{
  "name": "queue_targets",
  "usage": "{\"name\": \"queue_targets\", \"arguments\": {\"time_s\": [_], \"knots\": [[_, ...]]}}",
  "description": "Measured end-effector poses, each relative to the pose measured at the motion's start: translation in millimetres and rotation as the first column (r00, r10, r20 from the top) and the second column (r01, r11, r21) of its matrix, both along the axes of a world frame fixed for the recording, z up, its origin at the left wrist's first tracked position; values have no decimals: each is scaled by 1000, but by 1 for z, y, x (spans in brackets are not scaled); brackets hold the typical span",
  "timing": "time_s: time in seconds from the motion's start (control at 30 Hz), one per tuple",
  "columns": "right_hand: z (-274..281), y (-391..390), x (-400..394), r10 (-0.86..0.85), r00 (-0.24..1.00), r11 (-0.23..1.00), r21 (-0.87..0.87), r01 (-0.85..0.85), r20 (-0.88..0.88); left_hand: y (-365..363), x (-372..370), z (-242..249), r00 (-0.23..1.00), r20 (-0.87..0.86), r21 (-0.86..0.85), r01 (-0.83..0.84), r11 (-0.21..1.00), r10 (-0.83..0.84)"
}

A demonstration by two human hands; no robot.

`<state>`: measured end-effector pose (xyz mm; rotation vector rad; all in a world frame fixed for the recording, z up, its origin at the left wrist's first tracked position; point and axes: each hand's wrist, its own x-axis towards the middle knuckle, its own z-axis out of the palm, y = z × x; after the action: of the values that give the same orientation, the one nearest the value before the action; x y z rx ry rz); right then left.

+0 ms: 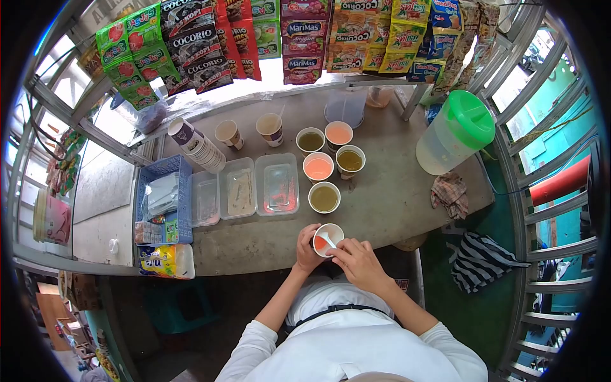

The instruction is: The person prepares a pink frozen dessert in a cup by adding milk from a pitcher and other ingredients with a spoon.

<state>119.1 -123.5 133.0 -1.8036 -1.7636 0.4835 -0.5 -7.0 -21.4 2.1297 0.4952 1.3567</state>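
Close to the table's front edge, my left hand (307, 249) is wrapped around a paper cup (339, 233) with some orange-pink content at its bottom. My right hand (358, 260) grips a white spoon (328, 240), whose end dips inside that cup. Just beyond stand several filled paper cups: a greenish drink (324, 198) is nearest, with a pink drink (318, 168) behind it. Left of them, a clear plastic container (277, 181) has pink-red residue in it, and two more plastic containers (238, 188) sit alongside.
A stack of paper cups (198, 146) leans beside a blue basket (163, 170). Two separate cups (270, 130) stand at the back. On the right are a green-lidded pitcher (453, 137) and a crumpled cloth (450, 195). Drink sachets (305, 41) hang overhead.
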Motion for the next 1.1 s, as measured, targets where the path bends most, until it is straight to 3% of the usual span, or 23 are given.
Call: {"name": "queue_targets", "arguments": {"time_s": [0.1, 0.3, 0.4, 0.5, 0.6, 0.7, 0.8, 0.9, 1.0, 1.1], "knots": [[1, -1, 0, 13, 998, 994, -105, -19, -59, -1, 0, -1, 1000, 4, -13, 17, 1000, -17], [-7, -2, 5, -62, 995, 997, -56, 58, -82, 0, 0, 4, 1000, -3, 34, 1, 999, -1], [-6, -3, 6, -120, 974, 991, -74, 107, -194, 0, 1, 5, 1000, -2, 63, -29, 998, 29], [-7, -4, 8, -101, 986, 991, -104, 88, -131, 0, 1, 6, 1000, -10, 81, -20, 996, 21], [-7, -5, 9, -117, 957, 990, -102, 93, -267, 1, -2, 4, 999, -41, 71, -5, 997, 8], [-1, -6, 12, -72, 989, 994, -87, 61, -128, 0, -1, 4, 1000, -22, 62, -8, 998, 9], [6, -8, 14, -10, 974, 1000, -26, 5, -225, 0, -2, -1, 1000, -12, 27, -9, 1000, 10], [12, -12, 17, 52, 986, 996, -63, -62, -161, -2, -2, -2, 1000, 14, 1, 14, 1000, -14], [14, -18, 21, 25, 959, 997, -65, -45, -281, -10, 2, 2, 999, 27, -38, 35, 999, -34], [21, -25, 28, -20, 979, 993, -116, -4, -205, -16, 14, 13, 1000, 23, -28, 21, 999, -20]]}}
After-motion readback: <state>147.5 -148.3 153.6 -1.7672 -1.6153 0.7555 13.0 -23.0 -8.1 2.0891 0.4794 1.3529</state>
